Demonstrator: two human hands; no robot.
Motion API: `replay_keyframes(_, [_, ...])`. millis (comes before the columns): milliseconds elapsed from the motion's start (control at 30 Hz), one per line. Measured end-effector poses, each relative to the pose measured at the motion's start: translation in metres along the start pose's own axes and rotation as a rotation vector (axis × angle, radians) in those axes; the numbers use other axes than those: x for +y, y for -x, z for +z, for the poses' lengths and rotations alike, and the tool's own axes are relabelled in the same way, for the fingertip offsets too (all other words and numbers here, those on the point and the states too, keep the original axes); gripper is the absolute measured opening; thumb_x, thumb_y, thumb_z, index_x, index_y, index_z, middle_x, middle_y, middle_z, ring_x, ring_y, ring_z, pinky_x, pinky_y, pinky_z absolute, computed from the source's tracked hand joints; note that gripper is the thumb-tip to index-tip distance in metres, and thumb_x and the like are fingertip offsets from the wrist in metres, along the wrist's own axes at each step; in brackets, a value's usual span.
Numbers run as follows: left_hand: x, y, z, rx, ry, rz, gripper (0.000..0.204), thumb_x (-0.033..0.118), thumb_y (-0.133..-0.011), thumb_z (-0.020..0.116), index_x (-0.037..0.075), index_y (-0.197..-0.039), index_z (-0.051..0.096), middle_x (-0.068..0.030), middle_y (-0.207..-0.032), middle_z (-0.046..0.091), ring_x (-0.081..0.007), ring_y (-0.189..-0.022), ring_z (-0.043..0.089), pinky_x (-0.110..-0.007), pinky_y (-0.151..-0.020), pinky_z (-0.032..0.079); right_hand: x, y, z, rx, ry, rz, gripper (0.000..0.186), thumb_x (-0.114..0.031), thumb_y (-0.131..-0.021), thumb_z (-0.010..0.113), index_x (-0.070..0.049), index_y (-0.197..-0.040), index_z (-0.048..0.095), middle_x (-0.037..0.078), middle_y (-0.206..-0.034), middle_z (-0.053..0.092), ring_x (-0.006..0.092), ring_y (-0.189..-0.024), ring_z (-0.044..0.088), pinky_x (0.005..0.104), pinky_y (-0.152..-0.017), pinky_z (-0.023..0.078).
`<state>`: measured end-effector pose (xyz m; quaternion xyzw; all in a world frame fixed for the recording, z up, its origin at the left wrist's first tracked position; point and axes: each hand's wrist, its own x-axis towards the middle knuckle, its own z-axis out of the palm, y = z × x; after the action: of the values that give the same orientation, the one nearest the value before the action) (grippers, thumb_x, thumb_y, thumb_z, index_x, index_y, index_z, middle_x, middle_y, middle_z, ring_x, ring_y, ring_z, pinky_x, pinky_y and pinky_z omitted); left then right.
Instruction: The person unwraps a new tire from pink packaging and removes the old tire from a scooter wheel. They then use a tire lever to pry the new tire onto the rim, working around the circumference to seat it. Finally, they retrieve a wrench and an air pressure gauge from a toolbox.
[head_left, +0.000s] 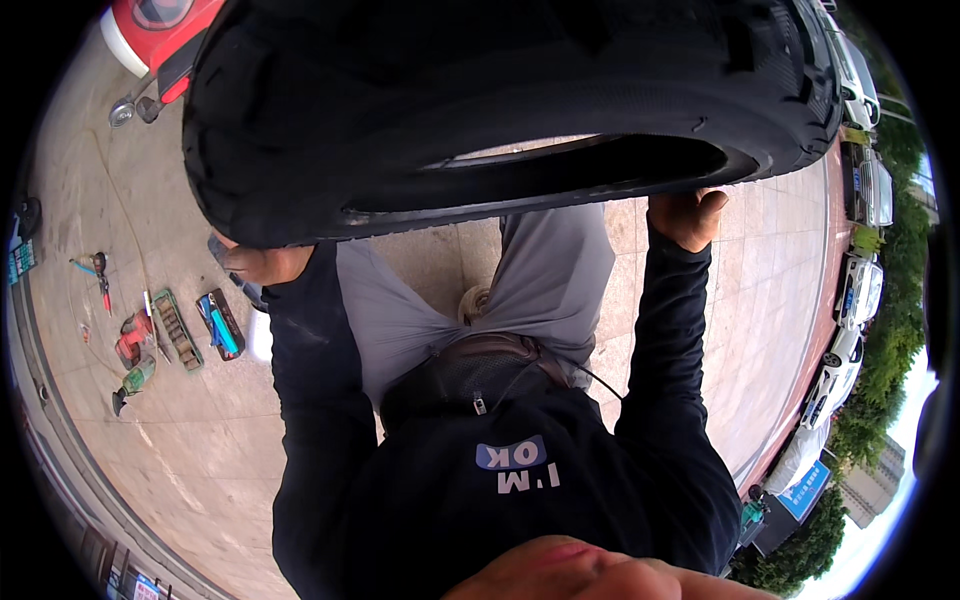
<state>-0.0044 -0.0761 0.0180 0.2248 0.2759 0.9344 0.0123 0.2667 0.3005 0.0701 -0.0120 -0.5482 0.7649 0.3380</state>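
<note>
A large black tyre (500,70) with a chunky tread fills the top of the view, tilted so that the dark opening in its middle shows. My left hand (268,262) grips its lower left edge, its fingers partly hidden by the rubber. At the lower right edge my right hand (686,218) holds the tyre from beneath, fingers curled. Both forearms in dark sleeves reach up to it, and my legs in grey trousers (555,275) show below the tyre.
Tools lie on the paved floor (760,240) at left: a red power tool (135,335), a socket tray (176,327), a box with blue items (220,326), a hose. A red machine (172,40) stands at upper left; parked white cars (858,290) line the right side.
</note>
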Motion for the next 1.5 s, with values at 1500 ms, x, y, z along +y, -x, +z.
replay_keyframes(1500, [-0.056, -0.094, -0.085, -0.207, -1.732, -0.168, 0.075, 0.034, -0.071, 0.087, 0.01, -0.137, 0.061, -0.0202, -0.129, 0.061, -0.0365, -0.121, 0.058, -0.043, -0.106, 0.045, 0.214, -0.055, 0.015, -0.216, 0.87, 0.849, 0.063, -0.041, -0.089, 0.072, -0.004, -0.138, 0.057, 0.016, -0.108, 0.073, 0.0225, -0.087, 0.073, 0.0348, -0.078, 0.054])
